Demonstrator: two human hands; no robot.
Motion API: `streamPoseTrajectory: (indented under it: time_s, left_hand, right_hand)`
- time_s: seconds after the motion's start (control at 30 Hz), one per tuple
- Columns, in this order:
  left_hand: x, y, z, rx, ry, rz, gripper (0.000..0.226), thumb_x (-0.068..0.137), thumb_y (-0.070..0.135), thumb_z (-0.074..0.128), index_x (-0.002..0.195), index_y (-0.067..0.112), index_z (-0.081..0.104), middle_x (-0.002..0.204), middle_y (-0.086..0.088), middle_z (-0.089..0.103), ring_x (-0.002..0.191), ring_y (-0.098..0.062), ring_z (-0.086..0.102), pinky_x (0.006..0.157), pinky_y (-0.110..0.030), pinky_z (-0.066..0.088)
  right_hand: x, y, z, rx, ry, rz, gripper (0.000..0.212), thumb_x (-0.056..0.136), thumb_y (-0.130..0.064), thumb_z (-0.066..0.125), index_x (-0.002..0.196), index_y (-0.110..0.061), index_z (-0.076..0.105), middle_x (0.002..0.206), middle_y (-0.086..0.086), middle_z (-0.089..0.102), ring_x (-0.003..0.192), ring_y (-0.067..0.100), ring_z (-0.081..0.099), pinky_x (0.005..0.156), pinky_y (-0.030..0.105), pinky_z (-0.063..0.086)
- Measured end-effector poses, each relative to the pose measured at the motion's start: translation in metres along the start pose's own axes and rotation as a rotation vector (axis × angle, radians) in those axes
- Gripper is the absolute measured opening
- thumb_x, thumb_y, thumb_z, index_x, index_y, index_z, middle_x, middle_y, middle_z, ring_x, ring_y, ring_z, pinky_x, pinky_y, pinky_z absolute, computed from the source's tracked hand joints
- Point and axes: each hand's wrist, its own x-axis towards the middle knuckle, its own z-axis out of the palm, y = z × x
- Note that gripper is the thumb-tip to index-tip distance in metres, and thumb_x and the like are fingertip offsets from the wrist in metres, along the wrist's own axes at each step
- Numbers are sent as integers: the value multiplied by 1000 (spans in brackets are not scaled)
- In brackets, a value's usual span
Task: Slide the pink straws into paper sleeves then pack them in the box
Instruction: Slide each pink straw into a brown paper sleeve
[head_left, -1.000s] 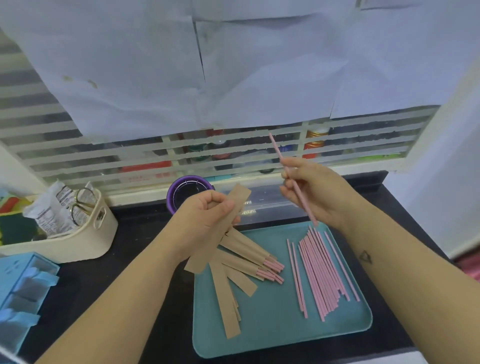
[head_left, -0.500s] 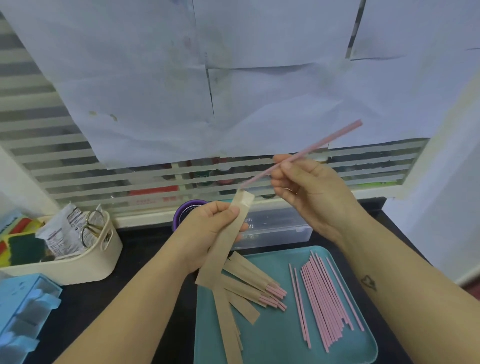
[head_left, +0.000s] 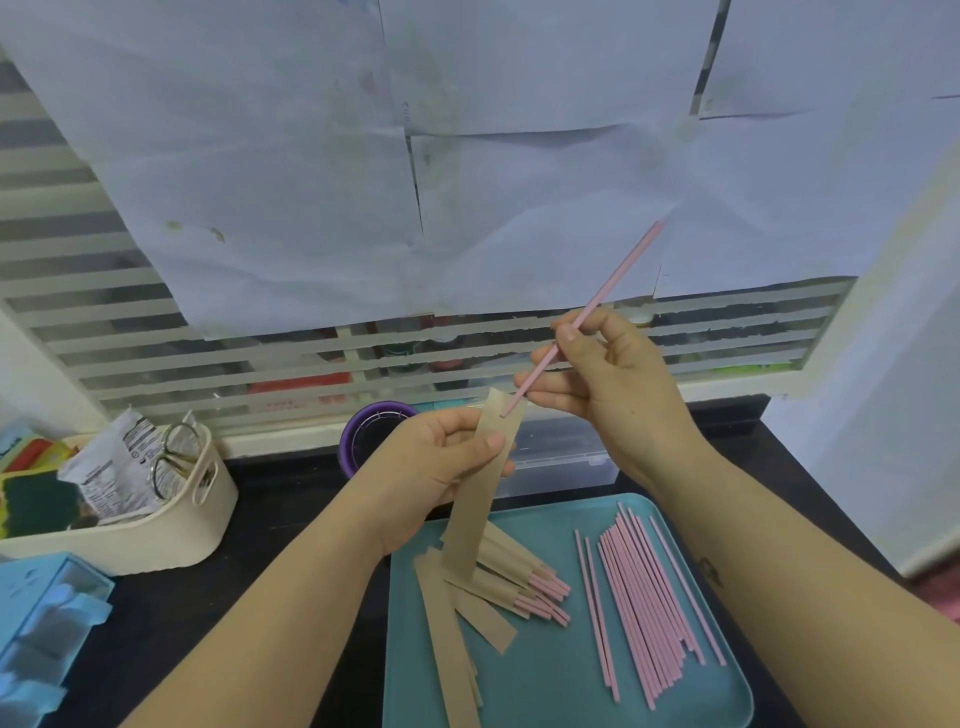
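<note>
My left hand (head_left: 431, 467) pinches a brown paper sleeve (head_left: 480, 488) that hangs upright over the teal tray (head_left: 550, 686). My right hand (head_left: 608, 384) holds a pink straw (head_left: 602, 296) tilted up to the right, its lower tip touching the sleeve's top opening. Several loose pink straws (head_left: 649, 603) lie on the tray's right half. Sleeved straws (head_left: 524, 582) and empty sleeves (head_left: 452, 649) lie on its left half. A clear plastic box (head_left: 566, 457) sits behind the tray, partly hidden by my hands.
A cream basket (head_left: 171, 525) with packets and scissors stands at the left. A blue drawer unit (head_left: 47, 623) is at the lower left. A purple round container (head_left: 371, 431) sits behind my left hand. White paper sheets cover the slatted window behind.
My right hand swung the straw from pointing down over the tray to pointing up to the right, then brought its lower tip onto the sleeve's top. My left hand raised the sleeve slightly.
</note>
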Motion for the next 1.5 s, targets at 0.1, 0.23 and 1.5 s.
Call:
streamPoseTrajectory:
  time_s: [0.1, 0.23, 1.5]
  left_hand:
    - [0, 2, 3, 32, 0, 5, 18, 89, 13, 59, 105, 13, 67, 82, 4, 74, 75, -7, 70, 63, -19, 52]
    - [2, 3, 5, 54, 16, -4, 19, 88, 14, 61, 105, 16, 67, 83, 3, 74, 76, -7, 69, 72, -26, 53]
    - [-5, 2, 9, 80, 62, -65, 18, 84, 19, 66, 98, 10, 72, 88, -3, 73, 82, -17, 65, 89, -42, 51]
  right_hand:
    - [0, 2, 1, -52, -3, 8, 8, 98, -20, 43, 96, -18, 50, 87, 8, 70, 75, 23, 73, 68, 29, 60]
    - [-2, 5, 1, -141, -15, 1, 3, 99, -21, 41, 98, -19, 43, 88, 4, 71, 70, 21, 72, 63, 27, 59]
    - [-2, -11, -12, -322, -181, 10, 6, 97, -18, 47, 98, -21, 42, 82, 10, 71, 70, 29, 71, 70, 37, 60]
